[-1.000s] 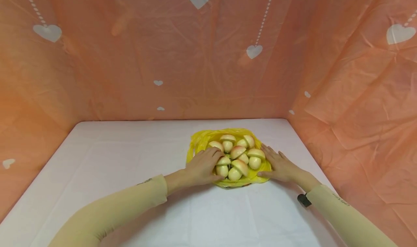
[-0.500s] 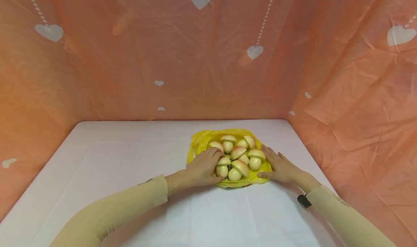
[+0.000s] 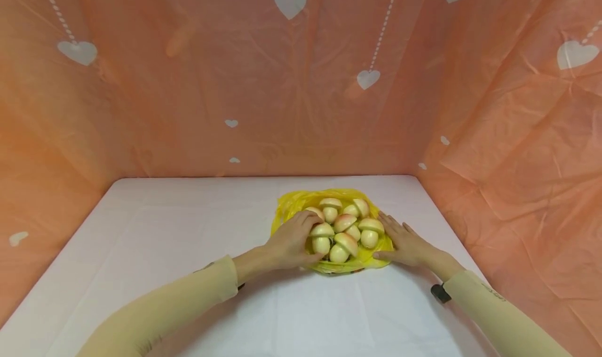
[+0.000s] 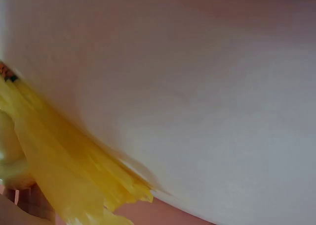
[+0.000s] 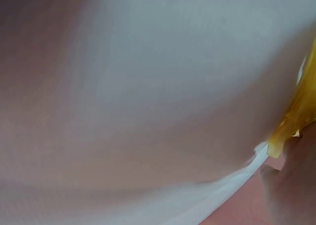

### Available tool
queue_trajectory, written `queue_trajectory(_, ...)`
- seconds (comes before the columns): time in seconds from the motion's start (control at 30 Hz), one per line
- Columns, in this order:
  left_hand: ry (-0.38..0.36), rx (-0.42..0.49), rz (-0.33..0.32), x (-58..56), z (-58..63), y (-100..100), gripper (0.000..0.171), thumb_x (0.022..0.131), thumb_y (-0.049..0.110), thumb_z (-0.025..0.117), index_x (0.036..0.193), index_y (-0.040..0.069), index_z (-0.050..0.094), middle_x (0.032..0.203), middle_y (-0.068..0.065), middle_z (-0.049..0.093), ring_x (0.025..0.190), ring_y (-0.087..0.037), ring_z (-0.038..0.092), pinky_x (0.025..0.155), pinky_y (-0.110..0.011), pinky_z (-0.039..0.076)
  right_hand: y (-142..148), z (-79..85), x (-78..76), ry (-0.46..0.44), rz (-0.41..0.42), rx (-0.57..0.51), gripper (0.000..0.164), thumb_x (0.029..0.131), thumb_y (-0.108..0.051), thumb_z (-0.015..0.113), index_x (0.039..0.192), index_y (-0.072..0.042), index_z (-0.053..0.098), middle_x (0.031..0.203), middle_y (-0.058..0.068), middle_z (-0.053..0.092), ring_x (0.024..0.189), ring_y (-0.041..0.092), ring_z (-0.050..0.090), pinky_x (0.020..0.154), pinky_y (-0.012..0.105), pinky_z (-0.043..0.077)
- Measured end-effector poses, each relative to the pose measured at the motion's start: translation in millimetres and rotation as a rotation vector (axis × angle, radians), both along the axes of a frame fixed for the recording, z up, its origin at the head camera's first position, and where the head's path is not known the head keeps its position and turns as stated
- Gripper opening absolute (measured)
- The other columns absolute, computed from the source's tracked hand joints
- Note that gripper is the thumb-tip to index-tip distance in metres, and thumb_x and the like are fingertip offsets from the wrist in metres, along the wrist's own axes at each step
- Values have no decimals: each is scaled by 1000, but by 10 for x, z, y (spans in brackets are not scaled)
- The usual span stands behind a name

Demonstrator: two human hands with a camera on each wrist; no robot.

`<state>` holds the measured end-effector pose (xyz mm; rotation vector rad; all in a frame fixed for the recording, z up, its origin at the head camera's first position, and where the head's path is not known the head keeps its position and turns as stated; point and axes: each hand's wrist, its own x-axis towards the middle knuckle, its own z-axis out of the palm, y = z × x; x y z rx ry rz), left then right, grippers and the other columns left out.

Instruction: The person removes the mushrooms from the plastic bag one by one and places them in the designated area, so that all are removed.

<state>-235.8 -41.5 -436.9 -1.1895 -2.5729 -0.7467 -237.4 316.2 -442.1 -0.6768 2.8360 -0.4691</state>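
Several toy mushrooms (image 3: pixel 345 222) with cream stems and pinkish caps lie in an open, crumpled yellow plastic bag (image 3: pixel 287 206) at the table's right half. My left hand (image 3: pixel 286 243) rests against the bag's left side, thumb spread at the front and fingers beside the nearest mushroom (image 3: pixel 322 231). At the opposite side, my right hand (image 3: pixel 408 246) lies with extended fingers along the bag's edge. In the left wrist view, the yellow bag (image 4: pixel 74 156) hangs in folds beside a mushroom (image 4: pixel 10 146). The right wrist view catches a strip of bag (image 5: pixel 303 101) by a hand (image 5: pixel 296 185).
A white cloth (image 3: pixel 197 221) covers the table. Orange curtains (image 3: pixel 263 85) with white hearts hang behind and on both sides. Dark wrist bands show at the beige sleeves (image 3: pixel 484 304).
My left hand has shifted slightly to the left, so more of the nearest mushroom shows. The right hand stays at the bag's edge. The head view has tilted a little.
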Motion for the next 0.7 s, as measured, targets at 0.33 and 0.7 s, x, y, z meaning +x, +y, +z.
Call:
queue_trajectory(0.33,-42,114,23,-48,123,-191,74,78,31,90,137,6,54,137,-9,53,126,-25,54,105,-40,52,-24,15,18,-19,-16,-2,108,95,-58,68,163,7,14,172,23,10,156,49,10,121,71,6)
queue_trajectory(0.7,118,251,1,-149,242,-534,77,74,21,93,136,2,51,136,-14,51,127,-31,51,106,-46,50,-18,17,8,-10,-10,-12,108,94,-57,69,163,6,14,172,24,10,155,49,10,121,72,6)
